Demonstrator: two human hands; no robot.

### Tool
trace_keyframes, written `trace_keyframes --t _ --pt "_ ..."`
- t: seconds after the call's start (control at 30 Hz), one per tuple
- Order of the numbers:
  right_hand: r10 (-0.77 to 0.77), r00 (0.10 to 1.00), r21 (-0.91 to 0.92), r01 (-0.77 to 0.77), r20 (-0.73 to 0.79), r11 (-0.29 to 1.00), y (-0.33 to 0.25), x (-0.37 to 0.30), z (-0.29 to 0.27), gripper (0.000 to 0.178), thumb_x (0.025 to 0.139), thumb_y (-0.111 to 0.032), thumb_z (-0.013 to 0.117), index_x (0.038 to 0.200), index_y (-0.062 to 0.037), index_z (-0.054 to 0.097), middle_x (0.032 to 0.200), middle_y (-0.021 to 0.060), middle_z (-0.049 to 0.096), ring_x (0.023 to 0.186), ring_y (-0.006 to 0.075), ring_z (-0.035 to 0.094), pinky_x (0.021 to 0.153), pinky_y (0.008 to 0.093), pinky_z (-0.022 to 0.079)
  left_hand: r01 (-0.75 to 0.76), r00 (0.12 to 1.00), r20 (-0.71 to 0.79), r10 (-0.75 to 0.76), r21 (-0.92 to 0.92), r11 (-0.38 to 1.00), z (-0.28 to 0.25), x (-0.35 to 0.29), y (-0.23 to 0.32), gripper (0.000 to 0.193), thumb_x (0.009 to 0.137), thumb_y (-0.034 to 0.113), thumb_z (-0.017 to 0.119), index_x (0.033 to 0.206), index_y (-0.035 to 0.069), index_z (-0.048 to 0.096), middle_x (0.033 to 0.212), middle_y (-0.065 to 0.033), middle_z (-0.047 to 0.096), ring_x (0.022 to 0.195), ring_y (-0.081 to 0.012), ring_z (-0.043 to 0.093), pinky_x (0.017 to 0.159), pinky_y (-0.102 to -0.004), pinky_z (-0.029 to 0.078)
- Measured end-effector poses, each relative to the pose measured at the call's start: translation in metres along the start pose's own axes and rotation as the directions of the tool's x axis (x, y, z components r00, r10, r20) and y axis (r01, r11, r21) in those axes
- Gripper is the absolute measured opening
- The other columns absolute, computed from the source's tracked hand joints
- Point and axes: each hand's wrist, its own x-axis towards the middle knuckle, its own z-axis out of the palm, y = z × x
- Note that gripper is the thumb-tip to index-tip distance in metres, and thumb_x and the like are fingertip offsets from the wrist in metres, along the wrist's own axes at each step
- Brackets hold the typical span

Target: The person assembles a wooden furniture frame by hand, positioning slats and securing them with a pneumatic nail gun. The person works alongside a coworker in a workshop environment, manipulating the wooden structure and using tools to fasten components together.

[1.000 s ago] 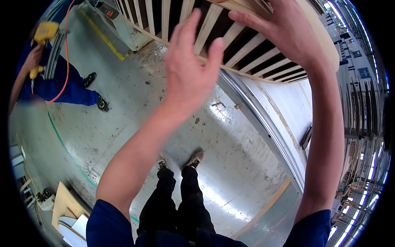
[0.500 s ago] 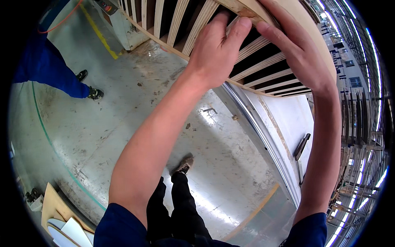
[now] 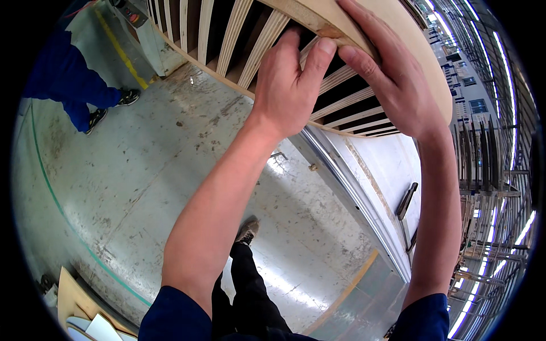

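A pale wooden frame [image 3: 314, 17] with plywood ribs [image 3: 232, 31] and dark gaps between them fills the upper middle. My left hand [image 3: 285, 90] grips its upper board from the rib side. The thumb presses against the board's edge, while the fingertips reach into a gap and are partly hidden. To the right, my right hand [image 3: 401, 85] clasps the same board, fingers lying along its smooth outer face and thumb at the edge close to the left thumb. No tool shows in either hand.
Under the frame runs a white surface with a metal rail [image 3: 347, 196]. A dark-handled clamp-like tool [image 3: 406, 202] lies on it. Another person's blue-clad legs [image 3: 71, 85] stand at left. Wooden board and white pieces [image 3: 102, 327] are at lower left; a hex-key-shaped piece [image 3: 278, 155] lies on the floor.
Both hands keep the same grip on the frame. The whole view has shifted, so things appear slightly further left. The other person's feet have changed position.
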Motion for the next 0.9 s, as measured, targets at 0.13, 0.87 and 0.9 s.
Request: trace_keyframes --t 0.13,0.87,0.9 --pt "-0.119 0.992 0.042 0.121 -0.047 0.992 0.023 -0.001 0.006 0.065 0.098 -0.032 0.062 0.15 -0.0001 0.039 0.148 0.0262 0.046 0.139 0.0411 0.041 0.116 0.0446 0.033 0.05 0.998 -0.029 -0.051 -0.031 0.998 0.007 -0.002 0.0 0.05 0.1 0.042 0.057 0.096 -0.008 0.059 0.066 -0.0148 0.059 0.058 -0.0215 0.053 0.056 -0.0388 0.041" --pt "-0.115 0.984 -0.278 0.074 -0.135 0.958 0.036 0.025 0.005 0.055 0.096 -0.034 0.061 0.146 -0.0162 0.048 0.142 0.0163 0.054 0.13 0.037 0.051 0.108 0.0465 0.042 0.093 0.994 -0.052 -0.101 -0.136 0.986 0.003 -0.003 0.013 0.041 0.099 0.035 0.05 0.099 -0.006 0.057 0.069 -0.012 0.056 0.065 -0.0201 0.049 0.061 -0.0386 0.039" --pt "-0.109 0.984 -0.277 0.067 -0.139 0.959 0.037 0.023 0.004 0.055 0.096 -0.034 0.061 0.146 -0.0163 0.048 0.142 0.016 0.054 0.13 0.0372 0.051 0.108 0.0465 0.042 0.099 0.993 -0.046 -0.107 -0.135 0.986 0.004 -0.004 0.013 0.041 0.099 0.035 0.049 0.099 -0.005 0.057 0.07 -0.0121 0.056 0.065 -0.0204 0.049 0.061 -0.0387 0.04"
